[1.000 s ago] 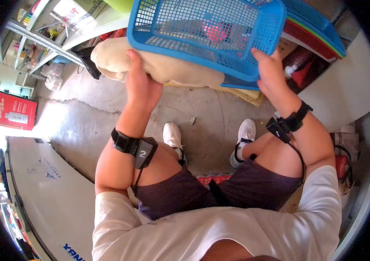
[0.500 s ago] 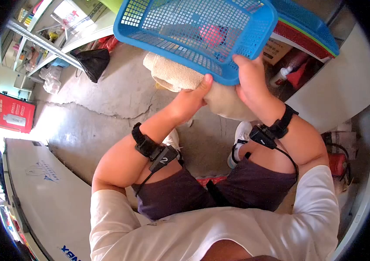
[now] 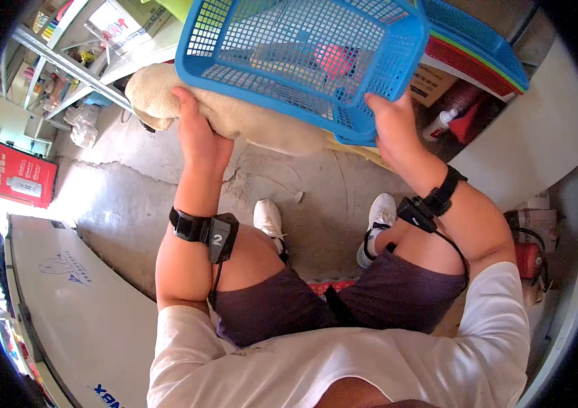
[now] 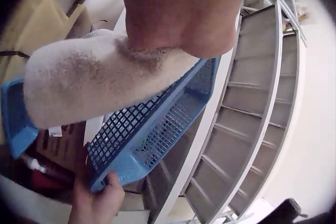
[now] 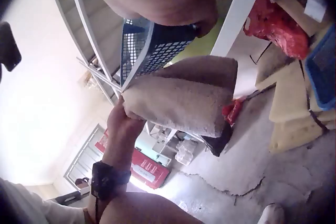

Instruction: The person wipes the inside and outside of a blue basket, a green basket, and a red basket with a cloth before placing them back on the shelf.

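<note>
A blue plastic mesh basket (image 3: 262, 102) is held up in front of me, tilted so its inside faces me in the head view. My right hand (image 3: 400, 132) grips its near right corner, thumb over the rim. Along the near outer side stretches a beige towel (image 3: 268, 136), thick and soft. My left hand (image 3: 202, 139) holds the towel by its left part, thumb on top, the other fingers hidden beneath the cloth. In the right wrist view, the towel (image 5: 176, 103) hangs in a broad fold from the left hand (image 5: 125, 124), below the basket (image 5: 157, 50).
Blue, green and red trays (image 3: 476, 47) are stacked at the upper right, above a white bottle (image 3: 440, 124). Metal shelving (image 3: 64, 64) stands at the upper left, a red box (image 3: 13, 173) below it. A white chest (image 3: 78, 306) is at my left, a fire extinguisher (image 3: 528, 262) at my right.
My left hand slid right under the basket with the towel bunching, then swung back left, drawing the towel out along the side. The right hand kept its grip as the basket shifted slightly left.
</note>
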`<state>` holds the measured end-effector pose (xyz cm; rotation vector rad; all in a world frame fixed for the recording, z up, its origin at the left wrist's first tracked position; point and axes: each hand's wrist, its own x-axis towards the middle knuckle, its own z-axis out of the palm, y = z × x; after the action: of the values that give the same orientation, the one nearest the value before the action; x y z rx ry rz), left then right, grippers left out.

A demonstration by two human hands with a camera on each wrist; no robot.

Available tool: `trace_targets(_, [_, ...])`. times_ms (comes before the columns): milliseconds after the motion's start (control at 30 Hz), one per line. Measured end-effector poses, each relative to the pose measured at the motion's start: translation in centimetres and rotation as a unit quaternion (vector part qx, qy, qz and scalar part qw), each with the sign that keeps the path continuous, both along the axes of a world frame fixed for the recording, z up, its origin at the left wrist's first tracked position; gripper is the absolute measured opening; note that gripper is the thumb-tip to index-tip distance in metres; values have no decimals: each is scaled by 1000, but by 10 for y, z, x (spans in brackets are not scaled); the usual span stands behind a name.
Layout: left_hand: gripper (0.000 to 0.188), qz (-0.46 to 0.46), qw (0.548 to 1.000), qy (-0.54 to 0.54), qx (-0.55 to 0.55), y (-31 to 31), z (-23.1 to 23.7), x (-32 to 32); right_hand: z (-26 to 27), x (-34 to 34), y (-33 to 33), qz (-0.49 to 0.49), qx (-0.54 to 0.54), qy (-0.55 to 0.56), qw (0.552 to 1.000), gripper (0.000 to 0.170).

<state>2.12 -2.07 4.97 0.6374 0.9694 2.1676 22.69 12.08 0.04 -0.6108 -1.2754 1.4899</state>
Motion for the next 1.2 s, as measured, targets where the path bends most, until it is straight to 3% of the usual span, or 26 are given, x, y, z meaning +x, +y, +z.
trace_targets(133, [59,-59,998,6,-17,2,-9,12,7,0,-6,10,-59,14,998,59])
trace_targets(300, [55,-217,974,-7,-65,7,-20,49,6,-8,-19,21,-82,33,996,58])
trace_targets(433, [52,-225,965,19,-132,11,-26,67,-3,-12,-22,8,-41,66,997,53])
trace_targets(533, [52,-166,978,87,-87,21,-35,63,-11,-16,-31,-65,25,1,998,52])
trace_targets(633, [50,-101,983,75,-135,27,-35,50,-8,-16,-38,-18,-63,-14,998,48])
trace_targets(733, [48,-54,987,68,-137,25,-31,33,9,1,-18,77,-155,6,985,55])
trace_targets(867, [46,-11,975,149,-164,21,-42,-5,16,17,12,33,-110,34,993,49])
trace_targets(1000, [46,33,881,399,-252,6,-35,-7,10,32,32,91,23,-122,988,34])
trace_targets(1100, [43,34,883,423,-202,6,-37,-5,4,29,26,80,-13,-78,994,28])
trace_targets(1200, [45,-11,923,345,-169,9,-31,4,11,27,30,67,-157,-28,985,27])
